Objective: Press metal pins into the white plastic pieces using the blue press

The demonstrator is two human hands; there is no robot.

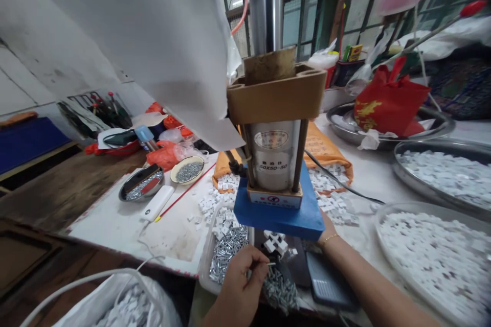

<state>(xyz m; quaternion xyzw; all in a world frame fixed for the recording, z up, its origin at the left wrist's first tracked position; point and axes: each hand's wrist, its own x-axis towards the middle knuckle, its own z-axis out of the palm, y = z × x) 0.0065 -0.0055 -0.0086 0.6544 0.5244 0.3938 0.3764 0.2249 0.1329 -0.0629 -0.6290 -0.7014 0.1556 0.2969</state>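
Observation:
My left hand point(240, 278) is low in the middle of the head view, its fingers pinched on a small metal pin point(270, 264) pointing right toward white plastic pieces point(276, 244) under the press. My right hand point(326, 226) reaches beneath the blue plate point(282, 212) of the pneumatic press point(274, 158); its fingers are hidden, only the wrist with a thin bracelet shows. A heap of metal pins point(228, 250) lies in a tray just left of my left hand.
Round trays of white plastic parts point(433, 260) point(448, 171) stand at the right. A red bag point(387, 102) sits in a metal pan behind. Small bowls of pins point(187, 169) point(141, 184), a white power bank point(157, 203) and a white sack point(115, 301) are at the left.

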